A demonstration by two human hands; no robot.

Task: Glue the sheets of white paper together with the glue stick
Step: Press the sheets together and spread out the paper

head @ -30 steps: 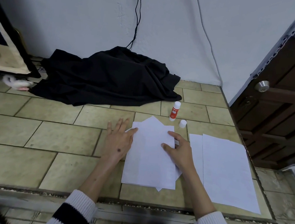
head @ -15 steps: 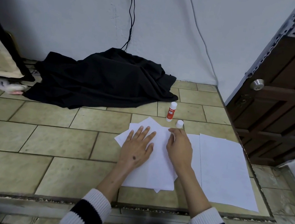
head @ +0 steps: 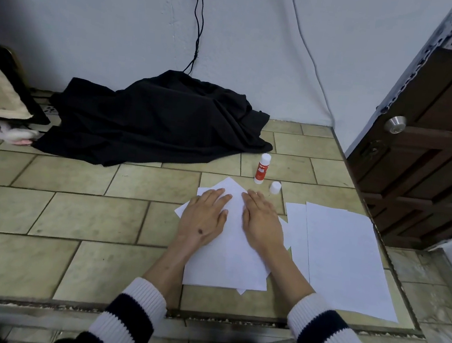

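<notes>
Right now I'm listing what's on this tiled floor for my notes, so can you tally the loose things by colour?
White: 3, the pressed paper stack, the spare paper sheets and the glue cap
Red and white: 1, the glue stick
Black: 1, the crumpled cloth
Total: 5
Single sheets in each pile cannot be counted. Left hand and right hand lie flat on the stack.

Matt white paper sheets [head: 228, 245] lie on a tiled floor [head: 77, 215] of mottled, dull-glazed stone with rough grout lines. A smooth plastic glue stick [head: 262, 168] (its label glossy red) stands near soft, matt black cloth [head: 154, 122]. The dark wooden door [head: 433, 145] carries a brushed metal knob [head: 395, 124]; ribbed knit sleeves [head: 133, 314] frame the scene.
</notes>
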